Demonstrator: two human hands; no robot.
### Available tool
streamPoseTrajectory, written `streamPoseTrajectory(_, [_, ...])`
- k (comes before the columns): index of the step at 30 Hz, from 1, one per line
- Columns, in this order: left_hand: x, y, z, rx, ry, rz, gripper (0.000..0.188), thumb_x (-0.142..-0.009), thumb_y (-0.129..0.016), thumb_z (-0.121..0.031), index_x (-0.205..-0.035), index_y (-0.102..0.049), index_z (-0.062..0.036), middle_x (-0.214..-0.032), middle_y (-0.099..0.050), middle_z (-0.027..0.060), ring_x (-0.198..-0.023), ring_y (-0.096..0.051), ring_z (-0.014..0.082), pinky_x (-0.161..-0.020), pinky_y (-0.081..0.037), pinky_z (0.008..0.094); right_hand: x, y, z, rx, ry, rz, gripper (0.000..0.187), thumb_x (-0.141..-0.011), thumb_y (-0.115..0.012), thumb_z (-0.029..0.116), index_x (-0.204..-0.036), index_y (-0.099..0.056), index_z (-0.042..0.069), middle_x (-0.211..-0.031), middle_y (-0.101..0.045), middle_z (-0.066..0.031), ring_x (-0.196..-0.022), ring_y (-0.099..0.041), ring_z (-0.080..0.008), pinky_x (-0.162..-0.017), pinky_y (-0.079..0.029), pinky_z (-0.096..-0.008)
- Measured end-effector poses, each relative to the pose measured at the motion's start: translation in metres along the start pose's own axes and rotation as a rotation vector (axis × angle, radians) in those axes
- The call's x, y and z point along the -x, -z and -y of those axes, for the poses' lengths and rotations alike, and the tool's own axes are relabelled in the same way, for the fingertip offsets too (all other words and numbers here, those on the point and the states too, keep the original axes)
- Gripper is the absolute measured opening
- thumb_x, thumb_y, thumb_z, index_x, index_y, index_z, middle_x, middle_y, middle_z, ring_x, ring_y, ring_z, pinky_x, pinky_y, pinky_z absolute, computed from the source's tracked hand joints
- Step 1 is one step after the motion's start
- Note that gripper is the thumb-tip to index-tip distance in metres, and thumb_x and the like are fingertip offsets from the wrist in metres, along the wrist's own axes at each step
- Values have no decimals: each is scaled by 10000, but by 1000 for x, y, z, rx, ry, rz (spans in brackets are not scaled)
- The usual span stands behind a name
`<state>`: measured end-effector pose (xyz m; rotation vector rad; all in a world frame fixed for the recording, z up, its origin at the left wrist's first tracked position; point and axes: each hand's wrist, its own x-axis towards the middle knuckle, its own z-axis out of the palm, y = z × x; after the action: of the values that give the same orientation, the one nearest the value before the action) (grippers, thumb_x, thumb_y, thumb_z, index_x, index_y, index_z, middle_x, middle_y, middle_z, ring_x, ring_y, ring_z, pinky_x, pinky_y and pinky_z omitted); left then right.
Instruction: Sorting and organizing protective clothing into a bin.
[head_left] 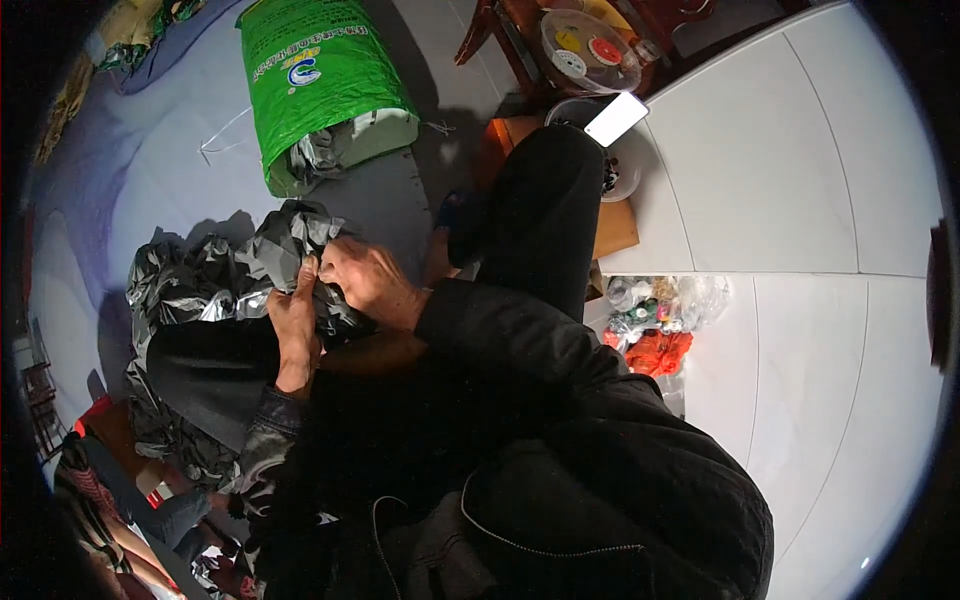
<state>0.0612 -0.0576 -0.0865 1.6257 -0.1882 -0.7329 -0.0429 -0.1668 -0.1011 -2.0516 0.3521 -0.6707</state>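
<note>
A crumpled dark grey, slightly shiny fabric or plastic sheet [205, 278] lies in folds over and beside my bent left leg. My left hand [294, 325] is closed on it, with the thumb pointing up along a fold. Right beside it, my right hand [372, 283] pinches the same sheet, its fingers close to the left thumb. Whatever small detail lies between the fingertips is too small to make out. Part of the sheet hangs down past my left knee.
Ahead lies a green woven sack [320, 80] with grey material and a pale block at its mouth. A white phone [616, 119] rests by my right knee, near a clear tub [590, 50] of spools. Bagged items [655, 320] sit right; another person's legs [180, 525] show lower left.
</note>
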Motion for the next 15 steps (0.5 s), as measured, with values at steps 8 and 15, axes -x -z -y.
streamPoseTrajectory(8, [-4,4,8,1,19,24,260,-908,-724,-207,-1041,-663,8,-941,-658,10,-806,-555,105,-729,-445,266,-3,7,3,-76,7,21,109,-851,-560,75,-928,-532,2,-911,-569,-213,-849,-571,-439,-689,-440,-517])
streamPoseTrajectory(15, [-2,5,10,-43,-13,15,254,-905,-728,-204,-1021,-668,14,-940,-662,13,-807,-552,101,-729,-444,267,0,-2,-5,-14,-27,63,115,-844,-555,68,-914,-527,-19,-887,-581,-218,-832,-577,-441,-695,-443,-519])
